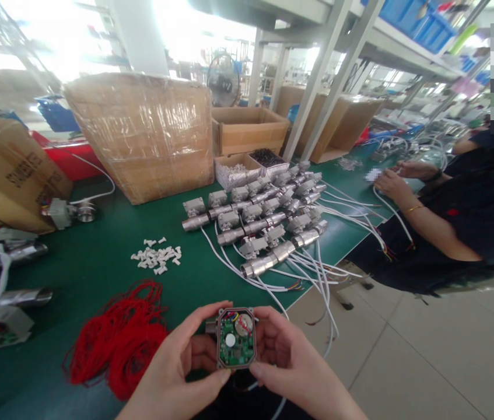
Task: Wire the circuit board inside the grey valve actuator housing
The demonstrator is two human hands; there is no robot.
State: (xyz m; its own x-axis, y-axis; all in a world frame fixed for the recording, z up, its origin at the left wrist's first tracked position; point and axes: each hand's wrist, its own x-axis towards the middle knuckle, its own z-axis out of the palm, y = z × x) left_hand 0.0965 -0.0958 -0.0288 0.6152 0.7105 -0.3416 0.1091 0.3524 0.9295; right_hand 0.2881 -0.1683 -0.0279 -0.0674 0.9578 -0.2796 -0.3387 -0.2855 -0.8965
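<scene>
I hold a small open grey housing with a green circuit board inside, close to me at the bottom middle. My left hand grips its left side with fingers curled round it. My right hand grips the right side the same way. A metal fitting sticks out from the housing's left side. A bundle of red wires lies on the green table just left of my hands. A small heap of white plastic pieces lies farther back.
Rows of metal valve units with white cables fill the table's middle. Cardboard boxes stand behind, with small trays of parts. More units lie at the left edge. A seated person's hands work at the right.
</scene>
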